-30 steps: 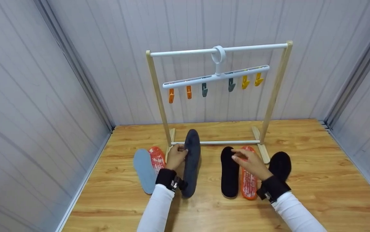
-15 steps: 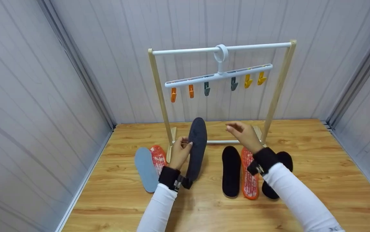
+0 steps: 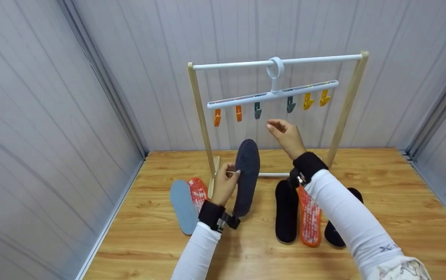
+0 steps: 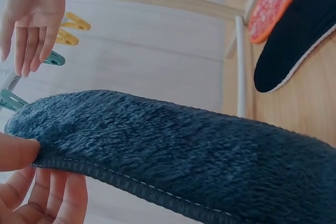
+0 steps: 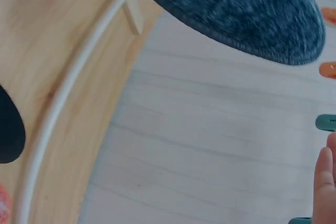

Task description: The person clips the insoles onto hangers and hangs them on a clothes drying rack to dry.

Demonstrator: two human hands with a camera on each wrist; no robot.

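Note:
My left hand (image 3: 225, 186) pinches a dark grey fuzzy insole (image 3: 248, 171) by its long edge, thumb on the plush face. It is raised off the table, toe end up. In the left wrist view, plush pile and a stitched rim show on the insole (image 4: 157, 140). Held up to the right of it, my right hand (image 3: 290, 139) has loosely bent fingers and nothing in them. Just above that hand hang two dark green clips (image 3: 257, 111) from a white hanger (image 3: 242, 102). Orange clips (image 3: 239, 113) are on the hanger's left, yellow clips (image 3: 308, 102) on its right.
The hanger hooks over the top bar of a wooden-legged rack (image 3: 230, 65). On the table at left lie a light blue insole (image 3: 184, 206) and a red-and-white one (image 3: 199, 192). Black (image 3: 286, 217) and orange-edged insoles (image 3: 310, 225) lie at right, another black one partly behind the right arm.
My left hand has lifted the grey insole and turned its flat face toward the head view. My right hand has risen from over the black insole to just under the green clips.

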